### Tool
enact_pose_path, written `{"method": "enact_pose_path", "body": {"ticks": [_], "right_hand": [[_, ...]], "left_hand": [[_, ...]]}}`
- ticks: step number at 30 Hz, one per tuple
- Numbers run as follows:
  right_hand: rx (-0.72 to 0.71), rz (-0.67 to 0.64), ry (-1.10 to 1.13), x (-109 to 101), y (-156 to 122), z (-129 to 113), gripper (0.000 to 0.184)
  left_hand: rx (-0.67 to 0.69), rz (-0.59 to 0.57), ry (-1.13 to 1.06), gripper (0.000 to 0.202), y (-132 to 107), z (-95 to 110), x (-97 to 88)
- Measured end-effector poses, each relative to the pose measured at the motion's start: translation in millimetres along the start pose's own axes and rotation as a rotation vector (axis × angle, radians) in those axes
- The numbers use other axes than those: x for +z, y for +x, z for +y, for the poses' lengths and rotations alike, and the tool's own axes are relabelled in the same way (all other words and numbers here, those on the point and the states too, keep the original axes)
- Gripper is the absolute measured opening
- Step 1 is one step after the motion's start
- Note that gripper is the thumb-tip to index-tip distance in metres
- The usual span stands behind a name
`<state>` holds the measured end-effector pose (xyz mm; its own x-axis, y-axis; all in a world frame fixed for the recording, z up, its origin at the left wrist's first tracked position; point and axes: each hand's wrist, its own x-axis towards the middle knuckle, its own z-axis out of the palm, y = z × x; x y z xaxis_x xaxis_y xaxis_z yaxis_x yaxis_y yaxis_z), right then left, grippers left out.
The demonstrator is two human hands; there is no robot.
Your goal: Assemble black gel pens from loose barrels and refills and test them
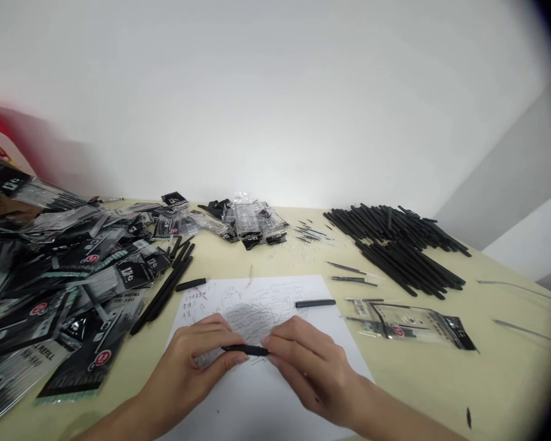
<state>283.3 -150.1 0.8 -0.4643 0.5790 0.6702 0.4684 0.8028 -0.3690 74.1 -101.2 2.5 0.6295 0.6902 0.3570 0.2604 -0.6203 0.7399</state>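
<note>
Both my hands hold one short black pen part (245,350) level over a scribbled white sheet of paper (275,300). My left hand (190,361) pinches its left end with curled fingers. My right hand (305,361) grips its right end, fingers pressed together. A loose black pen cap (315,303) lies on the paper just beyond my right hand. Another short black piece (190,284) lies at the paper's upper left corner.
A large heap of black-and-clear refill packets (59,288) covers the table's left side. More packets (252,223) lie at the back centre. A pile of black pen barrels (399,242) sits at the back right. One opened packet (413,321) and thin refills (349,274) lie right of the paper.
</note>
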Motion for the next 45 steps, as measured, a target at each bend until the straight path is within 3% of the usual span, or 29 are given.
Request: {"method": "enact_pose_path", "body": {"ticks": [3, 9, 14, 28, 37, 45], "right_hand": [[-0.03, -0.058, -0.02, 0, 0, -1, 0.032], [0.051, -0.139, -0.049, -5, -2, 3, 0.024], [0.041, -0.163, -0.065, -8, -4, 6, 0.016], [-0.016, -0.174, 0.046, -11, 2, 4, 0.021], [0.24, -0.095, 0.213, -8, 1, 3, 0.012], [0.308, -0.095, 0.218, -3, -2, 2, 0.018]], "left_hand": [[-0.007, 0.003, 0.004, 0.009, 0, -2, -1.3], [-0.003, 0.015, 0.012, 0.01, 0, -5, -3.3], [-0.013, 0.003, 0.009, 0.01, 0, -6, -3.7], [-0.028, 0.005, -0.008, 0.01, -2, -3, -2.4], [-0.012, 0.022, -0.019, 0.009, -1, -3, -2.1], [-0.073, -0.025, -0.042, 0.011, -1, -2, -3.1]]}}
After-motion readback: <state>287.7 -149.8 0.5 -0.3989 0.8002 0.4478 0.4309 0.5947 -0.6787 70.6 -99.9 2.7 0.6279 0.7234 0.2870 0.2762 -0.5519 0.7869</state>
